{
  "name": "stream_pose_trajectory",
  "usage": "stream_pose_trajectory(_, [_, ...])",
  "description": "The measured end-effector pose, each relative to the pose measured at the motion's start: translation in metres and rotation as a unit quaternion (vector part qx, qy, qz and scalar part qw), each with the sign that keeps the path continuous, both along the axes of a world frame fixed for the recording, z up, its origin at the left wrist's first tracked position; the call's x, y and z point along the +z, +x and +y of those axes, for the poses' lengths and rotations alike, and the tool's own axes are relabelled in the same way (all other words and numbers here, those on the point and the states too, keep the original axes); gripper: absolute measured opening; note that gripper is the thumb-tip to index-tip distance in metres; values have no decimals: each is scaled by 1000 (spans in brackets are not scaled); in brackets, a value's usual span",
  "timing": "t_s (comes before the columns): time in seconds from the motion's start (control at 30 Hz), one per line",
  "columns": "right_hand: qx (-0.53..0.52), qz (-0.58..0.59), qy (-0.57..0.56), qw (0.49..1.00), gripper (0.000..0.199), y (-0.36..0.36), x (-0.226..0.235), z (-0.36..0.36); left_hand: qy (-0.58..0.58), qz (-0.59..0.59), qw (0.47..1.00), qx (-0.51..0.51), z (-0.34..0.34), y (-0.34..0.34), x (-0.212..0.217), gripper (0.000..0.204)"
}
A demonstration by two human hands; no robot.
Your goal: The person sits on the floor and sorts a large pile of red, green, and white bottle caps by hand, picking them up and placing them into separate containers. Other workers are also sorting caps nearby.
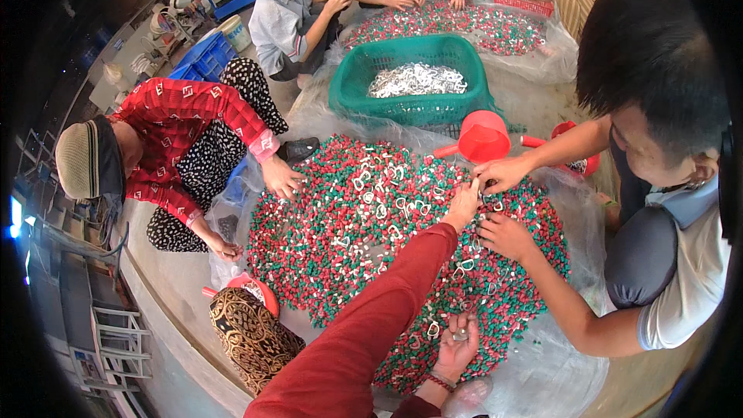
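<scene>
My left hand (463,206), at the end of a long red sleeve, reaches far across the pile of small red, green and white pieces (325,224). Its fingers are pinched together beside a co-worker's hand (501,173); what they hold, if anything, is hidden. Nearer to me, my right hand (457,352), with a beaded bracelet at the wrist, lies palm up at the pile's near edge. Its curled fingers cup a few small whitish pieces (460,334). White loop-shaped pieces (402,205) are scattered over the pile, several of them close to both hands.
Beyond the pile stands a green basket (356,101) with white loops (418,80) inside. A red scoop (484,138) lies before it. Co-workers crouch left and right, a patterned cushion-like thing (251,337) is near left, and plastic sheeting (557,371) underlies the pile.
</scene>
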State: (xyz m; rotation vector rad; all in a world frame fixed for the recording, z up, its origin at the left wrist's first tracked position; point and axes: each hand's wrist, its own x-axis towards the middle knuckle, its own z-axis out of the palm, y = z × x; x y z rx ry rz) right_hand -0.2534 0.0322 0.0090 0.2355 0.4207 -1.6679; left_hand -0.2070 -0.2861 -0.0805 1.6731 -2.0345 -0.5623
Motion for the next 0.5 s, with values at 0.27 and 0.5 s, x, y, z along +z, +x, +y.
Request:
stream_pose_trajectory(0.27, [22,88,89,992,12,-9,3,9,-117,-53,983,-129,31,13,-33,16])
stream_pose_trajectory(0.5, [-4,49,19,999,31,-14,-16,15,-114,-63,976,-172,137,68,-4,40])
